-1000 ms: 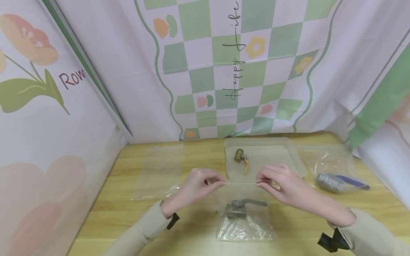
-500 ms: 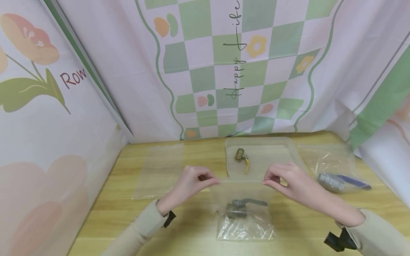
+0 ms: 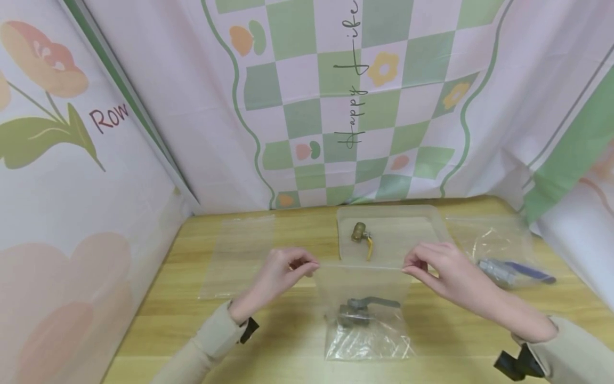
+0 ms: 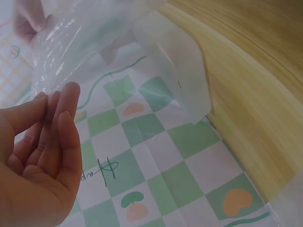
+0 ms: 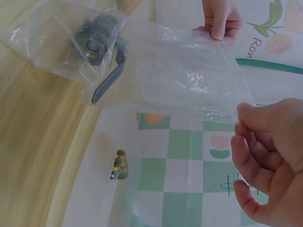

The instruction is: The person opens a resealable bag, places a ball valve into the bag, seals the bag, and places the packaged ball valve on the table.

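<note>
A clear zip bag [image 3: 366, 341] stretches between the two hands, its top edge pulled straight. Inside its lower half lies a ball valve [image 3: 355, 312] with a dark grey lever, also seen through the plastic in the right wrist view as a valve [image 5: 97, 45]. My left hand [image 3: 283, 272] pinches the bag's top left corner between thumb and fingertips. At the top right corner my right hand [image 3: 443, 269] pinches the edge the same way; its other fingers are loosely curled in the right wrist view.
Behind the bag, a shallow translucent tray [image 3: 408, 213] holds a small brass valve [image 3: 358, 232] with a yellow lever. On the right lies another clear bag [image 3: 499, 234] containing a valve [image 3: 499, 271] with a blue lever. A flat clear bag [image 3: 237, 258] lies left on the wooden table [image 3: 158, 330].
Both hands have moved apart, left hand leftward and right hand rightward, and slightly up. The bag's top edge is now wider between them; the valve inside has stayed about in place.
</note>
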Available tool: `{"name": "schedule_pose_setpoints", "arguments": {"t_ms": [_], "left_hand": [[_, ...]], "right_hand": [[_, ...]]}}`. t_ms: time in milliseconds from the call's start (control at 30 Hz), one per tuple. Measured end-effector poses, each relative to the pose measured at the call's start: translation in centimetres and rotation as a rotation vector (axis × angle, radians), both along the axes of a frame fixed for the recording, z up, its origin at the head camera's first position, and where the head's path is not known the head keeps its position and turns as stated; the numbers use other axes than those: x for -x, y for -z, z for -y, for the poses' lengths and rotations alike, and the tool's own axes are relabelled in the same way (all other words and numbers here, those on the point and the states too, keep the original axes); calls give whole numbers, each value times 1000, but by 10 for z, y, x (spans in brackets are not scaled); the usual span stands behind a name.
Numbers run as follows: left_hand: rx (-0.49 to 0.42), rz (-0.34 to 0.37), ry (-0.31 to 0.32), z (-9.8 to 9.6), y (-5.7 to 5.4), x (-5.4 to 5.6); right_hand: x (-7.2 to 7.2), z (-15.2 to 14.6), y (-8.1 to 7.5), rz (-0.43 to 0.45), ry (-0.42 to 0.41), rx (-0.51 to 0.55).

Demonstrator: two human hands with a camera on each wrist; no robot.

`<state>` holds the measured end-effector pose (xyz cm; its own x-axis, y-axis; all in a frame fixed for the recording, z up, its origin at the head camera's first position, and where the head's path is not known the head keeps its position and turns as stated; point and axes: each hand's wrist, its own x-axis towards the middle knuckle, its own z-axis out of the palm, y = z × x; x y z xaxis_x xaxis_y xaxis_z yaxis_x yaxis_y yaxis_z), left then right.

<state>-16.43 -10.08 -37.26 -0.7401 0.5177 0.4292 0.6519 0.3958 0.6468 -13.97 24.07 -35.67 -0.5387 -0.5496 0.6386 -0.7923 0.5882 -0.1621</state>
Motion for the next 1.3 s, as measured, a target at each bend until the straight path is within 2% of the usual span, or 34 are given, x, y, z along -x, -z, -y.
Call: {"name": "schedule_pose_setpoints", "arguments": {"t_ms": [133,333,467,733,933,1000,1067,1300], "left_hand": [[2,-18,-13,-1,1,0],[-26,10,-1,-3,1,0],[-35,39,32,-4,1,0],[-42,77,74,-6,3,0],[-55,95,78,-7,1,-2],[-64,109,81,-8,0,-2],[-78,132,85,-8,-1,-2],[-134,191,107,-9,0,-1]], "right_hand": [[-2,0,0,-20,47,-23],[-4,-3,1,-35,103,-39],[-4,-5,2,1,89,0],[-5,-7,5,84,-22,80],[-5,-9,8,98,-18,73],[-5,-10,13,140,-6,68],[-5,-11,21,219,1,52],[-5,-6,46,687,39,-31]]}}
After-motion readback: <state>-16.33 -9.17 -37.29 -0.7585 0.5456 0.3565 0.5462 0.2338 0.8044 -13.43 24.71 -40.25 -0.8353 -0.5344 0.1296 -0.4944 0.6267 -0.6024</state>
